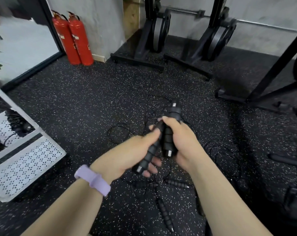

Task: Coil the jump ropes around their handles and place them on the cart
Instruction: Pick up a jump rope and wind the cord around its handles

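You hold the two black handles of one jump rope at the centre of the view, above the floor. The left-hand handle slants from 1 o'clock down to 7 o'clock; the right-hand handle stands nearly upright beside it, touching or close to touching. Bringing them side by side makes a single core for the cord to wind on, which appears to be the purpose of this hold.

Your left hand is wrapped around its handle, thumb across the top and fingertips showing beneath. Your right hand is clamped on the other handle, fingers curled over the foam grip. Both grips are firm closures on the handles; neither hand is free to wind yet.

The cord of this rope trails down in loose loops on the speckled floor at 9 to 10 o'clock of your hands. No turns are visible on the handles, so coiling is judged not yet begun.

Further handles lie on the floor at 6 o'clock, with more thin cord at 3 o'clock; these are judged to be ropes awaiting the same treatment.

The white perforated cart stands at 9 o'clock, within reach. Dark items rest on its upper tray, possibly coiled ropes; this cannot be confirmed.

A lilac wristband sits on your left wrist. Two red fire extinguishers stand at 11 o'clock, and black gym frames at 1 o'clock.
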`<action>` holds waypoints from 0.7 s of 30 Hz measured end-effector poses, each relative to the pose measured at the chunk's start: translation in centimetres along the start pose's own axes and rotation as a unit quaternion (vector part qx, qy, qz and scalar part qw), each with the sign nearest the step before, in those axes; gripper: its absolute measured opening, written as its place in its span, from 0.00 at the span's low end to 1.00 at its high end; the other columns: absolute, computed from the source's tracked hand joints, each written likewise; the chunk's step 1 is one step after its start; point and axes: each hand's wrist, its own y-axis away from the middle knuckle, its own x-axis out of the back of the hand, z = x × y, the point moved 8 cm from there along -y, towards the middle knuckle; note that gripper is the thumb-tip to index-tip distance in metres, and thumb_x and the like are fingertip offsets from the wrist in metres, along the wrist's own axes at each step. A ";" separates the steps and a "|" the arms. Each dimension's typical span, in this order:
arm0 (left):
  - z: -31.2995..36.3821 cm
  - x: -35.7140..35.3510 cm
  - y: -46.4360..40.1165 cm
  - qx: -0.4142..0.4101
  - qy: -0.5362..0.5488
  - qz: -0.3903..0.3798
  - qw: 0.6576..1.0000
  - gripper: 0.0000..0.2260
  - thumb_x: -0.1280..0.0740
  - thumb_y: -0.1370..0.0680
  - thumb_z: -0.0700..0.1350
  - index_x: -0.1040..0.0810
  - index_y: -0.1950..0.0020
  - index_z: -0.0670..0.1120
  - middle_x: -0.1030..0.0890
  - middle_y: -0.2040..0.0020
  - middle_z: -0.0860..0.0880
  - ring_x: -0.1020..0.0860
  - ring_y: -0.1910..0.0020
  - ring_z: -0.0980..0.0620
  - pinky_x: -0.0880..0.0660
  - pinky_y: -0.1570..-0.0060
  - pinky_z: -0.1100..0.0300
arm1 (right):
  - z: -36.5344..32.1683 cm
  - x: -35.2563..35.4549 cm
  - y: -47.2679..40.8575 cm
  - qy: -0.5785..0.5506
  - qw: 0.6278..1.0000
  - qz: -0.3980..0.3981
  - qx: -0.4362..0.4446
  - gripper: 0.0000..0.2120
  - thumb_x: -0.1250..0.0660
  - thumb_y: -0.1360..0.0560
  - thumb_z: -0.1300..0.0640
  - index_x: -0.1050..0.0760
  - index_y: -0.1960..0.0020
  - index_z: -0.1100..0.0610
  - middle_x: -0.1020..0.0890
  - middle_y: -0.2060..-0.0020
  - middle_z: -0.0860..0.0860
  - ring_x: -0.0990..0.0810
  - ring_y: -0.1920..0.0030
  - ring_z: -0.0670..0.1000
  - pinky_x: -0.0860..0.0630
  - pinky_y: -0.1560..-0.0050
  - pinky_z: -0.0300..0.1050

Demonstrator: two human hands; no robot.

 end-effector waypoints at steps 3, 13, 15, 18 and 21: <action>0.6 -0.5 0.6 -0.051 -0.007 0.017 0.999 0.18 0.41 0.16 0.58 0.25 0.48 0.44 0.21 0.67 0.47 0.24 0.72 0.49 0.23 0.72 0.55 | 0.0 0.5 0.0 -0.057 0.998 0.001 -0.036 0.13 0.35 0.18 0.55 0.26 0.38 0.62 0.13 0.49 0.59 0.14 0.54 0.58 0.17 0.53 0.51; 1.4 1.4 -0.2 -0.113 -0.103 0.162 0.975 0.18 0.50 0.17 0.64 0.28 0.42 0.54 0.18 0.55 0.47 0.20 0.68 0.51 0.23 0.68 0.56 | 2.1 -2.6 1.8 -0.077 0.988 -0.047 -0.127 0.16 0.32 0.21 0.51 0.18 0.39 0.60 0.14 0.56 0.57 0.16 0.65 0.55 0.20 0.70 0.47; 1.4 1.4 0.0 -0.118 -0.143 0.170 0.968 0.19 0.50 0.17 0.63 0.27 0.43 0.52 0.19 0.55 0.48 0.20 0.66 0.53 0.25 0.65 0.57 | 2.4 -2.5 1.8 -0.081 0.985 -0.061 -0.141 0.18 0.31 0.21 0.51 0.19 0.36 0.60 0.13 0.54 0.58 0.15 0.62 0.55 0.18 0.66 0.47; 2.0 2.5 0.4 -0.141 -0.202 0.184 0.952 0.20 0.48 0.17 0.63 0.23 0.48 0.52 0.17 0.55 0.51 0.19 0.59 0.53 0.23 0.54 0.52 | 2.4 -2.6 1.8 -0.094 0.983 -0.066 -0.144 0.20 0.29 0.23 0.53 0.20 0.34 0.60 0.14 0.47 0.58 0.14 0.53 0.57 0.17 0.57 0.49; 2.3 3.5 0.7 -0.142 -0.180 0.184 0.956 0.21 0.46 0.18 0.63 0.19 0.52 0.52 0.15 0.56 0.52 0.18 0.56 0.52 0.22 0.48 0.49 | 2.1 -2.8 1.8 -0.104 0.984 -0.066 -0.127 0.20 0.28 0.23 0.54 0.21 0.33 0.60 0.13 0.47 0.57 0.13 0.52 0.56 0.16 0.57 0.49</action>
